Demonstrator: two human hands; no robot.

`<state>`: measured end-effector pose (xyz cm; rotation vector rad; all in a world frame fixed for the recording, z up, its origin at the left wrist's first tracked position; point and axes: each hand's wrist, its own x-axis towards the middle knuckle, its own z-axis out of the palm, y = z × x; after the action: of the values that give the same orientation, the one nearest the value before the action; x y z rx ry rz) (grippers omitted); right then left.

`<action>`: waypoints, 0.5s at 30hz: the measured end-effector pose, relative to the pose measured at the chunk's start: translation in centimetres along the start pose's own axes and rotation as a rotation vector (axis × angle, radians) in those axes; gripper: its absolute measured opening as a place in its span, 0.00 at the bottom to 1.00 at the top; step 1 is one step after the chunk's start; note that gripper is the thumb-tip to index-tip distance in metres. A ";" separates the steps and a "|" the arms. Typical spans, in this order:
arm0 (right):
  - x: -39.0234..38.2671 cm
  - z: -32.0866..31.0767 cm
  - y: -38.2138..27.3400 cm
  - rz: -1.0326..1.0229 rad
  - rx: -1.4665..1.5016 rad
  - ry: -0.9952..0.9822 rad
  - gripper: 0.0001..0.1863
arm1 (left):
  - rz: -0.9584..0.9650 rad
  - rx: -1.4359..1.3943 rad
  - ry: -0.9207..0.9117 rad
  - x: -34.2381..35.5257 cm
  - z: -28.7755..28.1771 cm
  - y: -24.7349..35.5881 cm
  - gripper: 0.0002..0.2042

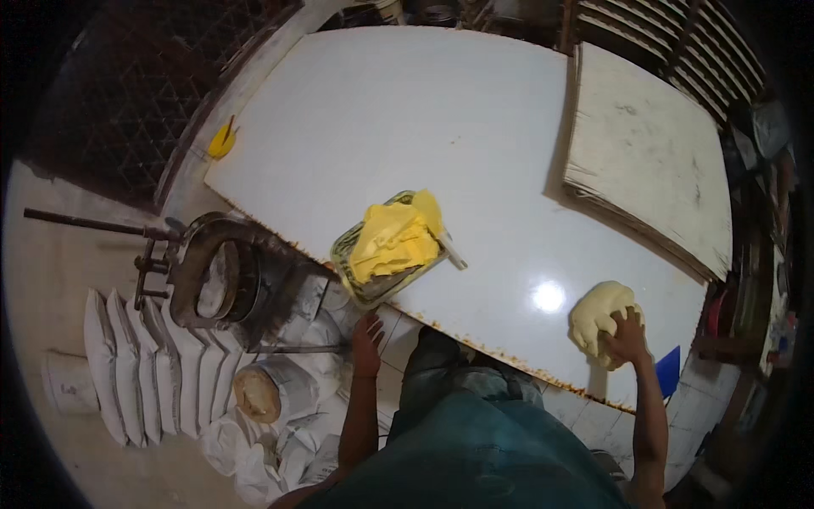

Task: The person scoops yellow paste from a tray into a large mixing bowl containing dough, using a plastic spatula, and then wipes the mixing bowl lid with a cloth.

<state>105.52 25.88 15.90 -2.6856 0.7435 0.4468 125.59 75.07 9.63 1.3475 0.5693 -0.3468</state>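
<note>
A lump of pale dough point(598, 314) rests near the right front corner of the white table. My right hand point(627, 339) grips its near right side, fingers spread and sunk into it. Empty, with its fingers apart, my left hand point(367, 343) hangs just off the table's front edge. Above it, a shallow tray point(366, 297) sits at that edge, heaped with soft yellow fat point(394, 242) that looks like margarine. A pale handle point(455, 252) sticks out from the tray's right side. Beside my right forearm is a flat blue piece point(668, 371), perhaps a dough scraper.
The white table point(407, 110) has rusty edges. Stacked boards point(649, 153) cover its right end. A yellow object point(222, 140) lies by the far left corner. Left of me stand a heavy metal machine point(212, 271), a row of white sacks point(153, 365) and an opened sack point(259, 394).
</note>
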 end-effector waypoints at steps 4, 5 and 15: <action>-2.1 -8.9 -9.5 -0.227 0.505 0.207 0.26 | 0.047 0.121 -0.258 1.4 -0.8 0.6 0.16; -1.5 -8.4 -12.5 -0.237 0.809 0.416 0.26 | 0.031 0.111 -0.259 1.4 -0.6 1.1 0.16; 9.7 9.6 -31.8 -0.084 0.715 0.288 0.21 | -0.270 -0.207 -0.358 4.7 -2.8 4.8 0.05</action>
<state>128.56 51.11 10.53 -2.0991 0.6918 -0.2087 131.56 79.16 10.46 0.9801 0.4707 -0.7144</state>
